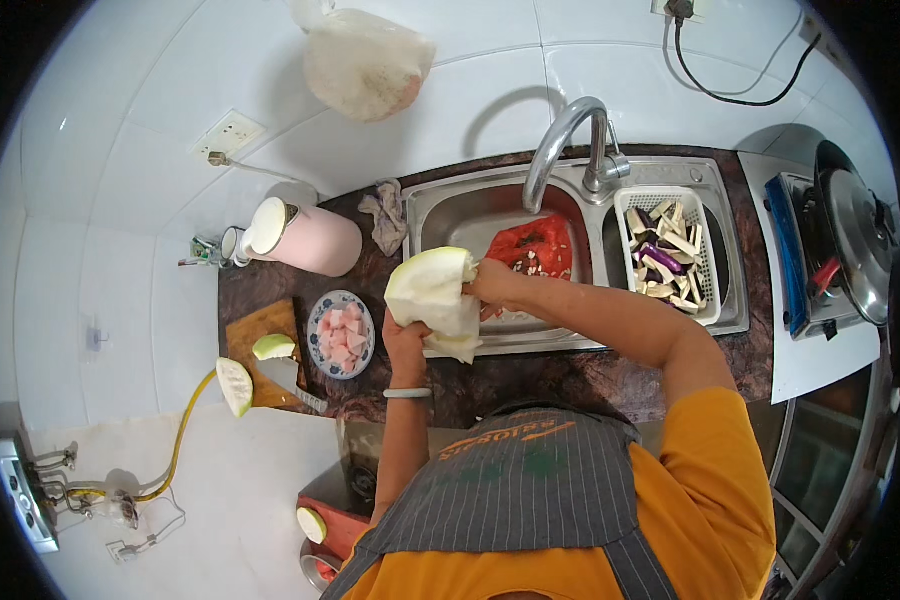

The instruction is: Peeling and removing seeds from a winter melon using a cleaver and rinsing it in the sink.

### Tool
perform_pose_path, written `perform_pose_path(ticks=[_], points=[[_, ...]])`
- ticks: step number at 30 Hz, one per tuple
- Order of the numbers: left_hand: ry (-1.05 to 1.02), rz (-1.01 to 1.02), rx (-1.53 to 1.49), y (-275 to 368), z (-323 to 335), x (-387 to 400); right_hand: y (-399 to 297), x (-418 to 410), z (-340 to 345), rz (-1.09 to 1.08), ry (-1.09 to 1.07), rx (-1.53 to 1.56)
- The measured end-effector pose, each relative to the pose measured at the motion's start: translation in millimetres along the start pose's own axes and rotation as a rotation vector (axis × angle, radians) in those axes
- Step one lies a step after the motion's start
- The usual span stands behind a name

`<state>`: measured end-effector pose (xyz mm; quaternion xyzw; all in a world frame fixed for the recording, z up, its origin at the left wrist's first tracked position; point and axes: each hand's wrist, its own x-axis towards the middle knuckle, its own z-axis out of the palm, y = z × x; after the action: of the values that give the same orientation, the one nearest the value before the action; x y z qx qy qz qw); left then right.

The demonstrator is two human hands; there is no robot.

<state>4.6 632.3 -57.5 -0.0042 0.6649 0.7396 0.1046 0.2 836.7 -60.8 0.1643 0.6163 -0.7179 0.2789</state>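
Observation:
A big piece of pale green-rinded melon or gourd (429,289) is held up at the near left corner of the sink. My left hand (406,337) grips it from below and the left, thumb on its pale flesh. At its right edge is my right hand (493,289), its fingers at the soft inner pith; part of them is hidden, and whether they hold loose pith cannot be told. Beneath and beyond, a red plastic bag (536,244) with pale seeds on it lies in the steel sink basin (457,214). The faucet (570,142) arches over that basin.
A white basket (710,262) of cut eggplant sits over the right basin. To the left are a plate (316,358) of pink-white cubes, a cutting board (274,386) with a knife (289,375) and gourd pieces (235,386), a pink kettle (319,240) and a rag (384,217). A lidded pan (855,240) stands right.

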Motion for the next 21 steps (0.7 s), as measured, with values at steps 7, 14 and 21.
perform_pose_path(ticks=[7,14,21], points=[[-0.003,-0.072,-0.035,-8.9,-14.3,12.3,-8.0,-24.3,-19.2,-0.17,-0.187,-0.026],[0.061,-0.223,-0.324,-14.9,-5.5,10.6,27.9,-18.7,-46.9,-0.155,-0.247,0.373],[0.022,-0.258,-0.354,-23.3,-9.0,11.0,3.0,-40.3,-9.8,-0.259,-0.027,-0.079]])
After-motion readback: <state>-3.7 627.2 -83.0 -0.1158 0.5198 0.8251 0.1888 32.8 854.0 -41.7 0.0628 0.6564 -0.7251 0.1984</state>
